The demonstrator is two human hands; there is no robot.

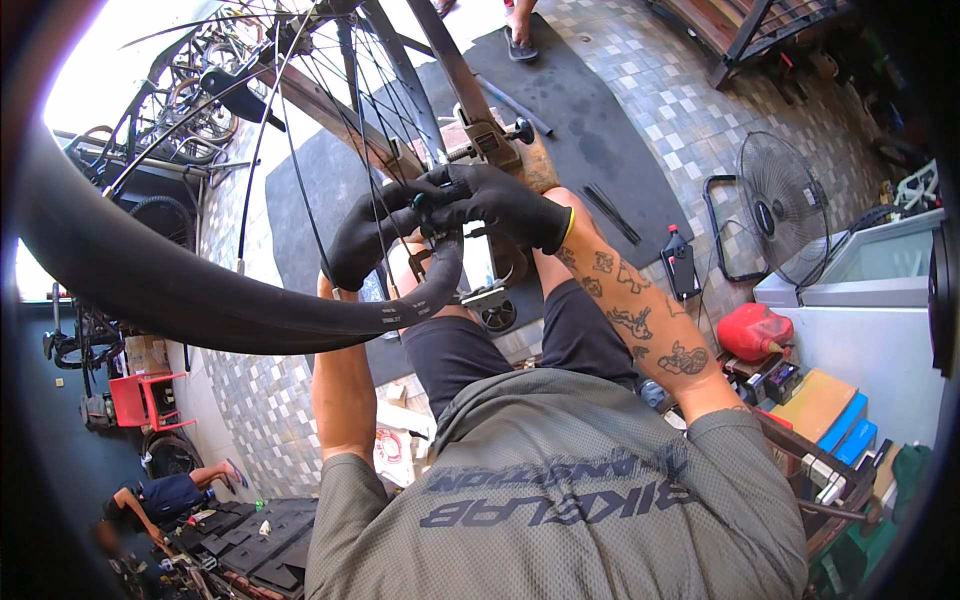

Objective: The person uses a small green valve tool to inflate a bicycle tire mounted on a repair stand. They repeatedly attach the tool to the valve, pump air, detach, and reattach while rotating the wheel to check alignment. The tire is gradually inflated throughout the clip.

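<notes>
A spoked bicycle wheel with a broad black rim [200, 305] stands in front of me, its lower edge near my knees. My left hand [365, 240], in a black glove, is beside the spokes just inside the rim, with its fingers closed. My right hand [510, 205], gloved alike, comes from the right, and its curled fingers meet the left ones. Between the fingertips is a small dark part with a green bit [430, 208], mostly covered. The stand's metal clamp [490, 138] with a black knob is just beyond my right hand.
Right of me are a floor fan [782, 195], a black bottle [679, 262], a red fuel can [754, 331] and a white chest freezer [860, 325]. A person's foot [520, 42] shows on the dark mat [590, 110]. Another person [170, 508] bends at lower left, near a red chair [145, 400].
</notes>
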